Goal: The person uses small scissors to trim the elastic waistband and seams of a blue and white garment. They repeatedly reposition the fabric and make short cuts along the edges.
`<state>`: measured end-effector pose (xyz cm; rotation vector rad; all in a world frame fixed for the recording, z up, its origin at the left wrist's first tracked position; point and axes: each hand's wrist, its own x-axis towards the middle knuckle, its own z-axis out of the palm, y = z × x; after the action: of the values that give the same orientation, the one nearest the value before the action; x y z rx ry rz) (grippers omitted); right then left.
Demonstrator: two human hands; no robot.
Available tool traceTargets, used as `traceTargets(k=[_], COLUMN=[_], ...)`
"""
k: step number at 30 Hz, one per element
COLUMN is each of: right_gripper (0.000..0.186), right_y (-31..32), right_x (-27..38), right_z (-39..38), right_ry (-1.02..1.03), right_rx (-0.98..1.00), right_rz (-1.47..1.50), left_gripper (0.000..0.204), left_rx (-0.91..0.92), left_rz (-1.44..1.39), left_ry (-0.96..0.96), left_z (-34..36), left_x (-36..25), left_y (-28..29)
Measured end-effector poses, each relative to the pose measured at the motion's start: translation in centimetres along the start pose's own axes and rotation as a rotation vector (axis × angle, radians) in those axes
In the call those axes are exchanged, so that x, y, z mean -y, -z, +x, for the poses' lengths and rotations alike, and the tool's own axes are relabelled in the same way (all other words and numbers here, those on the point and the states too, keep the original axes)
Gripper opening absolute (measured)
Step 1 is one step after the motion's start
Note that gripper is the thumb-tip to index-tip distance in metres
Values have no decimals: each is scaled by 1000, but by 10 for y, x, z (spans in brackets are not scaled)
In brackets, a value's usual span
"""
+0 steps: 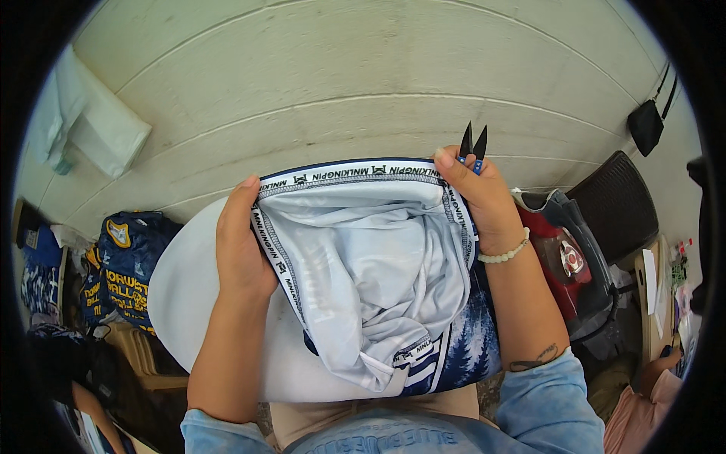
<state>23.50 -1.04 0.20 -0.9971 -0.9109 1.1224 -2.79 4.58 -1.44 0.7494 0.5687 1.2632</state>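
A navy and white printed garment (378,257) lies over the white rounded tabletop (189,287) in front of me, its pale inside turned up. Printed tape runs around its edge, which is held spread into a wide opening. My left hand (243,246) pinches the left corner of that edge, thumb on top. At the right corner my right hand (484,200) grips the edge between thumb and fingers. The same hand also carries thread snips (474,147) with black blades and blue handles, their tips pointing up and apart. Fingers beneath the cloth are partly hidden.
A pale wall (378,76) stands beyond the table. Navy and yellow garments (128,265) are piled at left, beside a hanging white plastic bag (106,136). At right are a red and grey bag (560,265) and a dark chair back (616,204). Another person's pink sleeve (643,416) shows at lower right.
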Motion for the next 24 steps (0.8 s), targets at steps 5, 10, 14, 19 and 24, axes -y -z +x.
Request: traceTargets(k=[5, 10, 14, 19, 24], right_gripper=[22, 31, 33, 29, 29], right_y=[-4, 2, 12, 22, 28], right_x=[2, 1, -5, -18, -26], right_z=[-1, 3, 14, 24, 30], right_ry=[-19, 3, 101, 155, 192], right_rx=[1, 95, -38, -215, -292], right_rz=[12, 27, 78, 194, 173], left_gripper=[26, 26, 30, 61, 56], left_rx=[-20, -31, -58, 326, 857], left_rz=[-6, 62, 217, 827, 1654], left_ry=[-6, -59, -187, -322, -289], left_z=[1, 0, 1, -10, -34], left_x=[1, 1, 5, 10, 30], left_y=[0, -1, -4, -19, -26])
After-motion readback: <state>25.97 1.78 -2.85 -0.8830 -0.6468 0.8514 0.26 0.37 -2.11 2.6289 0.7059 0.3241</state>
